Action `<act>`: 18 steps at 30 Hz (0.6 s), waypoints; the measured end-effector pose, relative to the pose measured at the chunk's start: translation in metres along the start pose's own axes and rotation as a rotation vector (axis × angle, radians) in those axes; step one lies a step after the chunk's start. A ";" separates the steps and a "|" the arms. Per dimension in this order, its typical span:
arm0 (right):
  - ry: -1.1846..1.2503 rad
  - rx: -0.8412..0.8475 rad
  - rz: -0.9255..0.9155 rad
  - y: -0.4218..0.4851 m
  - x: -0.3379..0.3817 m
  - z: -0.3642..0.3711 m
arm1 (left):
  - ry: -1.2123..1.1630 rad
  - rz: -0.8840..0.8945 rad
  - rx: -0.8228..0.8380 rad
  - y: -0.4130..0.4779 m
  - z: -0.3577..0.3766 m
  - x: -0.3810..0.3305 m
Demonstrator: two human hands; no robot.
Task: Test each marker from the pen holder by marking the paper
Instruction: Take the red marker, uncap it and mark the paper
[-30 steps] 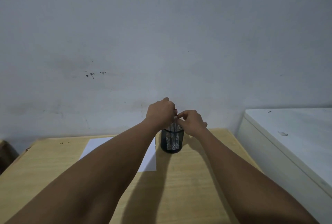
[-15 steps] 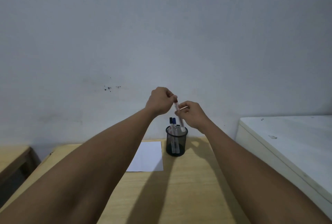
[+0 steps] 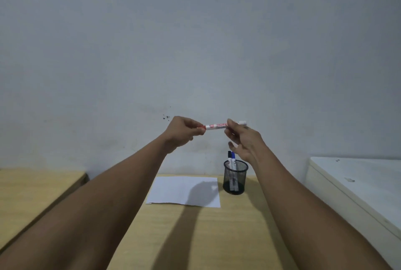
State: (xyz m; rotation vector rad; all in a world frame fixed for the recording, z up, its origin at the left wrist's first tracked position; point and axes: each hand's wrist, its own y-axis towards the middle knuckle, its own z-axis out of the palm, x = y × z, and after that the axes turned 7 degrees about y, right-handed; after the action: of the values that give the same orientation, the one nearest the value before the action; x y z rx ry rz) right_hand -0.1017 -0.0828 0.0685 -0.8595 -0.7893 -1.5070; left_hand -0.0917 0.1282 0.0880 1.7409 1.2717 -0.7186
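A white marker with red print is held level in the air between both hands, high above the desk. My left hand pinches its red cap end. My right hand grips the barrel near the other end, lower fingers spread. Below stands a black mesh pen holder with two markers in it, one black-capped and one blue-capped. A white sheet of paper lies flat on the desk left of the holder.
The wooden desk runs toward me under both forearms. A second wooden surface sits at the left, and a white cabinet top at the right. A grey wall stands close behind.
The marker came up out of the holder and turned from upright to level. Both hands rose and moved apart along it. The view tilted, showing the full sheet of paper.
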 end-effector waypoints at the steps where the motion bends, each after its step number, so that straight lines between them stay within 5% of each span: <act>1: 0.026 0.027 0.015 0.000 -0.005 0.005 | 0.018 0.013 0.015 0.000 0.001 0.002; 5: -0.073 0.107 0.035 0.001 -0.027 0.023 | 0.064 0.095 -0.012 0.002 0.010 0.012; 11: -0.171 0.105 0.032 0.009 -0.046 0.033 | 0.498 0.241 -0.106 -0.001 0.002 0.036; 18: -0.197 0.137 0.066 0.032 -0.083 0.037 | 0.391 0.041 0.129 -0.002 -0.028 0.080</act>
State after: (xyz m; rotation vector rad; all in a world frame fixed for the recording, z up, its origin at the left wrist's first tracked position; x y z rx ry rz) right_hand -0.0619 -0.0131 0.0159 -0.9306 -0.9873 -1.3074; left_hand -0.0690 0.1898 0.0346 2.0781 1.4676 -0.4562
